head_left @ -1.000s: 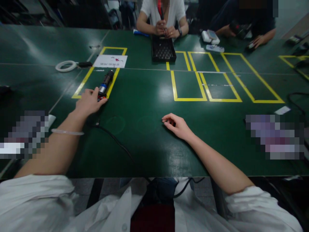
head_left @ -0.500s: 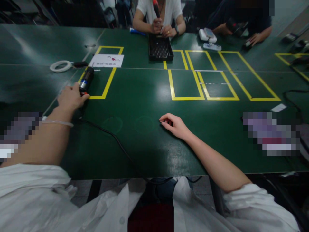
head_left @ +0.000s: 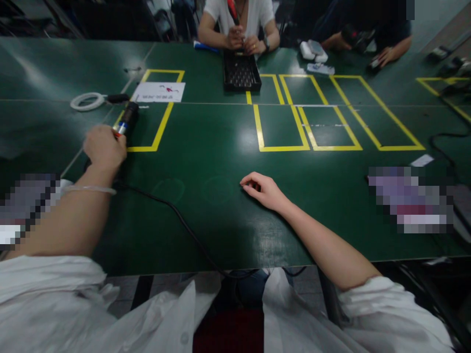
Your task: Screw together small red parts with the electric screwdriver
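My left hand [head_left: 105, 147] is closed round the near end of a corded tool with a black barrel [head_left: 129, 115]. Silver, blue and red parts show between the barrel and my fingers, while the grip itself is mostly covered by the hand. The tool lies over the left side of a yellow-taped rectangle [head_left: 162, 128], its barrel pointing away from me. A black cord [head_left: 176, 211] runs from beneath my left wrist to the table's near edge. My right hand [head_left: 263, 190] rests on the green table, fingers loosely bent and thumb apart, with nothing visible in it.
A white paper sheet [head_left: 159, 91] and a coiled white cable [head_left: 87, 101] lie beyond the tool. Opposite, a person holds a red-and-black tool [head_left: 232, 11] over a black tray [head_left: 242, 73]. Blurred-out flat objects flank me, the right one [head_left: 408, 196] near several taped rectangles.
My left hand has drawn slightly back and left, its thumb closing in round the corded tool. The barrel has shifted a little with it. My right hand keeps its pose.
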Motion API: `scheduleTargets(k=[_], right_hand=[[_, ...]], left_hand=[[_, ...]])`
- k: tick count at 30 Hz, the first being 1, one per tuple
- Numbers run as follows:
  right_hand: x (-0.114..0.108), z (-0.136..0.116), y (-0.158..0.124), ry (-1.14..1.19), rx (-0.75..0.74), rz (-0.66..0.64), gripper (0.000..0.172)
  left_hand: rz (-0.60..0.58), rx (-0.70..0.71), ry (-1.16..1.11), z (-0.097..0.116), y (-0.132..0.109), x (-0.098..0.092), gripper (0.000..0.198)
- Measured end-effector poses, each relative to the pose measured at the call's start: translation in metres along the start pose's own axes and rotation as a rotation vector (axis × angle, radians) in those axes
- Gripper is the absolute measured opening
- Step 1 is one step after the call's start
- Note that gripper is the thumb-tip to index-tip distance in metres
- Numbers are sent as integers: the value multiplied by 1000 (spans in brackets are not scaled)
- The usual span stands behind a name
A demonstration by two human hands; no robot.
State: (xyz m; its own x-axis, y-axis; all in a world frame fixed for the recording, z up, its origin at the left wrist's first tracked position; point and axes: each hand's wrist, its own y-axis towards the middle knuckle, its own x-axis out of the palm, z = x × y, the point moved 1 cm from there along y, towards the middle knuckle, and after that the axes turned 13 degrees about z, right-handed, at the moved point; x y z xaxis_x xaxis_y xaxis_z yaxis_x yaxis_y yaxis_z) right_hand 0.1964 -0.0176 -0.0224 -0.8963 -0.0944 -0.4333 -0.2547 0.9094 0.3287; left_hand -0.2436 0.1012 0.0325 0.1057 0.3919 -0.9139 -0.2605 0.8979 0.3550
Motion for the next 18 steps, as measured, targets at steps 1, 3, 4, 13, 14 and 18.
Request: scheduleTargets(k=[1, 3, 4, 13, 14, 18], right_hand=[[0, 0, 0, 1, 2, -1, 12], [0, 0, 0, 7, 6, 0, 12], [0, -1, 1, 12, 8, -1, 12], [1, 4, -1, 264, 125, 5, 32], [1, 4, -1, 304, 137, -2, 39], [3, 1, -2, 327, 126, -62, 35]], left_hand=[[82, -14, -3, 10, -1, -2, 48], [172, -29, -56, 39, -8, -3, 43], [119, 19, -135, 57, -16, -2, 42], [-820, 230, -1114, 199, -148, 5, 70], [-892, 243, -1149, 203, -157, 6, 73], [-1015, 260, -1207, 207, -173, 11, 77]])
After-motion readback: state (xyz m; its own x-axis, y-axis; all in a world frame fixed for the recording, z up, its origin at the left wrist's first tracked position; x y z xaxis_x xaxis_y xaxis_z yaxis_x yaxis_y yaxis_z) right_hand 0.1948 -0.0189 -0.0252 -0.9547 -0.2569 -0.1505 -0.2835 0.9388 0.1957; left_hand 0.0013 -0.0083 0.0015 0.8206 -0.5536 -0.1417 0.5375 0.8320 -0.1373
